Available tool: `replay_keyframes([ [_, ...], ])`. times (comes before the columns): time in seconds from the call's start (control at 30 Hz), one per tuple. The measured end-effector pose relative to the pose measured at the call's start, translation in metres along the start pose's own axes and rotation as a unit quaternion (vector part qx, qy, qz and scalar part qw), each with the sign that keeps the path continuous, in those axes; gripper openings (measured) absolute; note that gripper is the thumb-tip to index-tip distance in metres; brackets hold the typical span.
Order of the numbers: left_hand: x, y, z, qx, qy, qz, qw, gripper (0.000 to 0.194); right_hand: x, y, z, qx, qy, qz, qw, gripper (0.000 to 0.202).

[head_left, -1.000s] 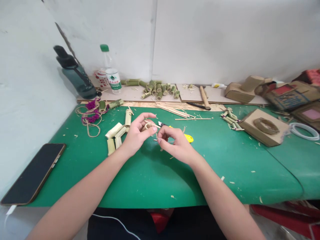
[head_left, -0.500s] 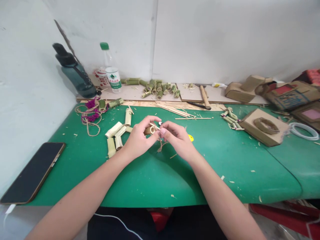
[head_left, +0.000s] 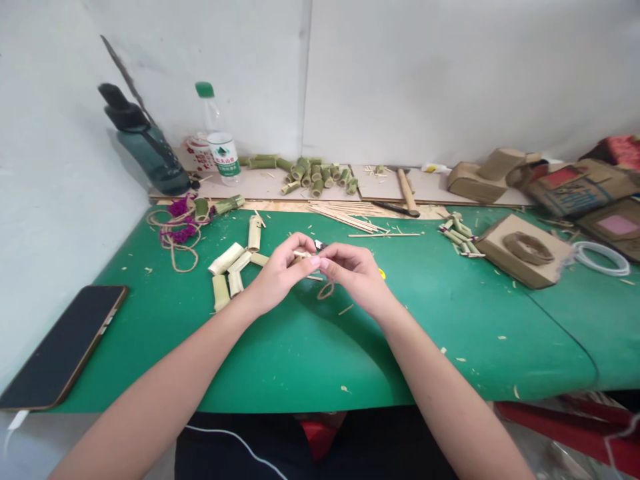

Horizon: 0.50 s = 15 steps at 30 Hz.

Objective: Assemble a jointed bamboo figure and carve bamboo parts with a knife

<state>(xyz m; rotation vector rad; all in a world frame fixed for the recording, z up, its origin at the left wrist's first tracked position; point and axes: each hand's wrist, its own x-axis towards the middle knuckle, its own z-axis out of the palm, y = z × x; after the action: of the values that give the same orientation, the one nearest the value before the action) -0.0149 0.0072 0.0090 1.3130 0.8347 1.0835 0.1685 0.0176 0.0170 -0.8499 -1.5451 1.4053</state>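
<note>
My left hand (head_left: pixel 283 275) is closed on a bamboo piece (head_left: pixel 302 255), mostly hidden by the fingers. Its thumb tip meets that of my right hand (head_left: pixel 354 272), which is pinched closed; whatever lies in that pinch is hidden. A loop of twine (head_left: pixel 326 291) shows just below the fingertips, and a thin stick (head_left: pixel 314 278) pokes out under the left thumb. Beyond the fingertips is a small dark and white object (head_left: pixel 319 245) I cannot make out. To the left lie several pale bamboo tubes, one upright bamboo tube (head_left: pixel 255 233) among them.
Cut green bamboo tubes (head_left: pixel 317 175) are heaped at the back, with thin sticks (head_left: pixel 345 217) and a hammer (head_left: pixel 407 192) nearby. Bottles (head_left: pixel 225 157), purple cord (head_left: pixel 180 233) and a phone (head_left: pixel 65 347) are left; a cardboard block (head_left: pixel 525 267) and clear tubing (head_left: pixel 603 259) sit right.
My hands have drawn closer, fingertips now touching. The bamboo tube's open end, visible before, is now mostly covered by my left fingers. The twine below now shows as a loop.
</note>
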Motion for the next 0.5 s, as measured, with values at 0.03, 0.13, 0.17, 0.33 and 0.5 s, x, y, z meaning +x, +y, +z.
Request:
replay_keyframes([
  [0.03,0.0003,0.0006,-0.0005,0.001,0.000,-0.003,1.000,0.032,-0.0002,-0.0002,0.0003,0.002,0.001,0.003,1.000,0.034],
  [0.13,0.0014,0.0028,-0.0014,-0.009,-0.008,-0.009,1.000,0.034,-0.0009,-0.0009,0.0010,0.017,-0.007,0.018,1.000,0.034],
  [0.17,0.0017,0.0034,-0.0015,-0.016,-0.009,-0.012,1.000,0.035,-0.0011,-0.0011,0.0011,0.022,-0.010,0.024,0.999,0.034],
  [0.33,0.0027,0.0071,-0.0004,-0.046,-0.006,-0.026,0.999,0.037,-0.0015,-0.0025,0.0001,0.019,-0.003,0.030,0.999,0.034],
  [0.5,0.0022,0.0102,0.0008,-0.059,0.002,-0.044,0.997,0.037,-0.0015,-0.0030,-0.0004,0.015,0.013,0.040,0.999,0.036],
])
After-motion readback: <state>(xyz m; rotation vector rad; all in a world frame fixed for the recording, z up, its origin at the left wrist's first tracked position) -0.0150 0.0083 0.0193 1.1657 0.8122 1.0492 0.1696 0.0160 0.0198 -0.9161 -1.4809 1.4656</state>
